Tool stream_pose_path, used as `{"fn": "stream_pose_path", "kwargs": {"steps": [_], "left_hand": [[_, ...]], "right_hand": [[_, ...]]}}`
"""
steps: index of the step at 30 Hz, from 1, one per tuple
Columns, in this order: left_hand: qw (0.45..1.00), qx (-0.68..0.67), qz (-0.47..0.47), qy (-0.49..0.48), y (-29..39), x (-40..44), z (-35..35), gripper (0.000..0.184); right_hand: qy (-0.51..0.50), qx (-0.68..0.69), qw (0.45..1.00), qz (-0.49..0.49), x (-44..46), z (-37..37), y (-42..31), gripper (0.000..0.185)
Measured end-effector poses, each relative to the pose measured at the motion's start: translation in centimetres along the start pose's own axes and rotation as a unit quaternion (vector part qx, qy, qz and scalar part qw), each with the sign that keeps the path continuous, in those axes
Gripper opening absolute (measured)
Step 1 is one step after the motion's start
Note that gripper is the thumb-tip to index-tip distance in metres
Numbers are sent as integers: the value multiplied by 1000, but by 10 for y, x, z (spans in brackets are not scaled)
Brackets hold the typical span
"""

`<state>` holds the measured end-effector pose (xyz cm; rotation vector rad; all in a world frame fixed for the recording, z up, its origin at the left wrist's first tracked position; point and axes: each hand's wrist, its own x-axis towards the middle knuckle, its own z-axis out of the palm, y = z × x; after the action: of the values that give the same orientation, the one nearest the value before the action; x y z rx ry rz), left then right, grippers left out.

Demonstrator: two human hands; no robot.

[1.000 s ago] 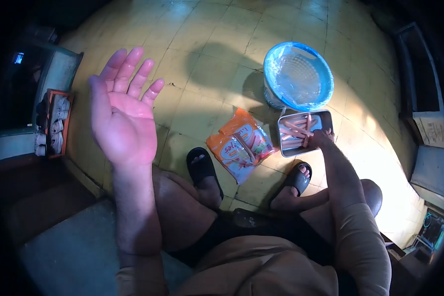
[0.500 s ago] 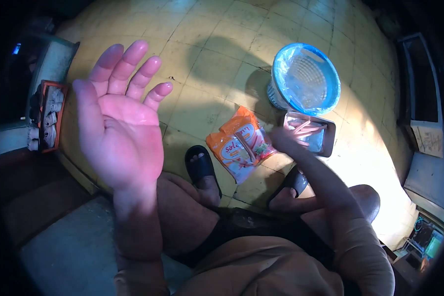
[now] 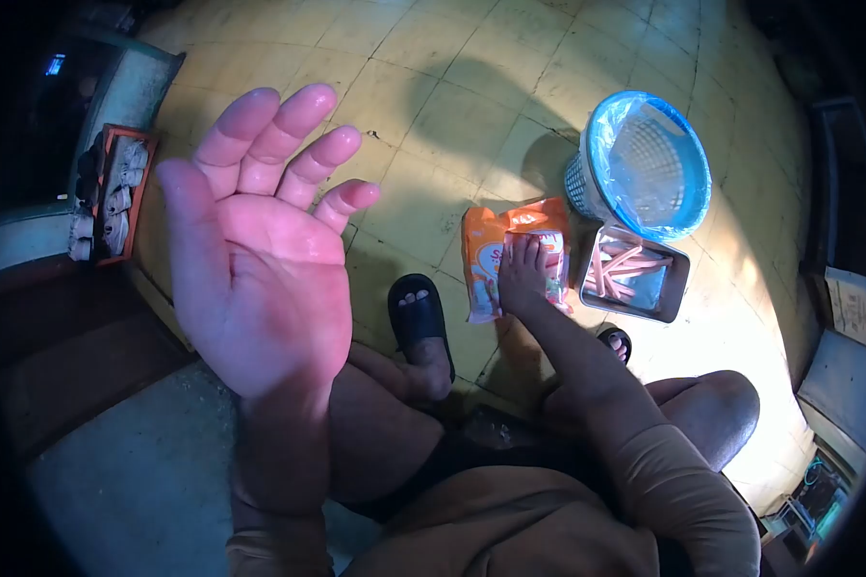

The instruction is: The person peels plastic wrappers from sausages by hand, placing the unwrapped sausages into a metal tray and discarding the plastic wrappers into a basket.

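Observation:
My left hand point(image 3: 269, 250) is raised close to the camera, palm up and fingers spread, with nothing in it. Its skin looks wet or shiny. On the tiled floor between my feet lies an orange-and-white plastic packet point(image 3: 483, 252). My right hand point(image 3: 523, 279) rests on that packet, palm down, with its fingers stretched out over the printed front. Just right of the packet sits a metal tray point(image 3: 674, 293), holding several thin pink sausages point(image 3: 618, 269) in its left and upper part.
A blue basket with a clear plastic liner point(image 3: 592, 183) stands behind the tray, close to its far edge. My sandalled feet point(image 3: 417, 313) flank the packet. To the left, an orange-framed rack point(image 3: 137, 197) holds shoes. Yellowish floor tiles point(image 3: 433, 115) stretch away beyond.
My right hand has moved left from beside the tray onto the packet, which now looks flatter and turned. The whole view has shifted a little. My left hand stays raised and spread.

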<state>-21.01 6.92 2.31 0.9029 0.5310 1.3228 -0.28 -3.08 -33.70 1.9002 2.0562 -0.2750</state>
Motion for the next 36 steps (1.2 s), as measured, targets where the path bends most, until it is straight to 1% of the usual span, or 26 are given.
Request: {"fn": "stream_pose_path", "kwargs": {"steps": [1, 3, 5, 7, 8, 9, 11, 12, 13, 14, 15, 16, 17, 18, 19, 20, 21, 23, 24, 25, 27, 28, 32, 33, 35, 36], "left_hand": [[1000, 0, -1, 0, 0, 0, 0, 51], [1000, 2, -5, -6, -1, 0, 3, 51], [1000, 2, -4, -11, -3, 1, 6, 51], [1000, 6, -5, -16, -3, 0, 8, 51], [1000, 9, -6, -20, -3, -1, 9, 52], [1000, 11, -7, -25, -4, -1, 10, 52], [1000, 16, -8, -19, -5, -1, 10, 52], [1000, 20, -7, -11, -5, -1, 10, 52], [1000, 21, -6, -12, -5, -1, 9, 52], [1000, 17, -6, -14, -4, -1, 8, 52], [1000, 13, -6, -17, -4, -1, 7, 52], [1000, 11, -6, -17, -3, -1, 6, 52], [1000, 7, -9, -16, -3, -2, 7, 51], [1000, 4, -11, -16, -3, -3, 8, 51], [1000, 3, -11, -18, -4, -3, 9, 51], [1000, -1, -10, -14, -5, -3, 9, 51], [1000, -3, -9, -11, -4, -3, 9, 51], [1000, -1, -10, -11, -3, -5, 8, 52], [1000, -2, -9, -13, -3, -5, 9, 52], [1000, -4, -7, -15, -4, -5, 9, 52], [1000, 2, -9, -8, -2, -5, 8, 52], [1000, 3, -7, -7, -1, -6, 8, 52], [1000, 6, -2, -6, -1, -9, 10, 52], [1000, 5, -2, -9, -2, -9, 10, 52], [1000, 4, -6, -7, -4, -8, 11, 52], [1000, 3, -9, -5, -4, -7, 12, 52]], "right_hand": [[-1, 0, 1000, 0, 2, -8, -1, 62], [-77, 5, 997, -27, 9, -20, -5, 62], [-49, 25, 996, -63, 13, -19, -4, 54], [-102, 103, 975, -169, 14, -21, -8, 44], [-83, 134, 957, -243, 17, 4, -13, 34], [-83, 137, 957, -242, 11, -4, -15, 34], [-129, 138, 913, -360, -8, -37, -20, 31], [-178, 160, 905, -352, -8, -1, -34, 32], [-178, 160, 905, -351, -17, 1, -36, 32], [-28, 181, 948, -259, -28, 3, -38, 35], [123, 194, 960, -158, -35, 2, -39, 37], [231, 143, 959, -81, -39, 1, -40, 60], [227, 142, 960, -79, -44, 2, -38, 60], [109, 200, 974, -1, -45, -22, -32, 75], [-7, 254, 964, 75, -41, -37, -28, 91], [-5, 194, 973, 126, -33, -19, -32, 111], [-3, 196, 973, 125, -26, -14, -30, 111], [65, 260, 957, 111, -18, -7, -23, 111], [95, 266, 956, 82, -20, -12, -20, 85], [98, 264, 956, 83, -20, -6, -14, 85], [78, 197, 973, -87, -19, 14, 2, 58], [140, 231, 946, -180, -19, 17, 9, 43], [86, 271, 949, -136, -13, 23, 14, 36], [93, 352, 929, -62, -7, 25, 12, 37], [110, 501, 854, 86, 7, 25, 4, 38], [121, 436, 888, 84, 7, 19, 1, 43]]}}
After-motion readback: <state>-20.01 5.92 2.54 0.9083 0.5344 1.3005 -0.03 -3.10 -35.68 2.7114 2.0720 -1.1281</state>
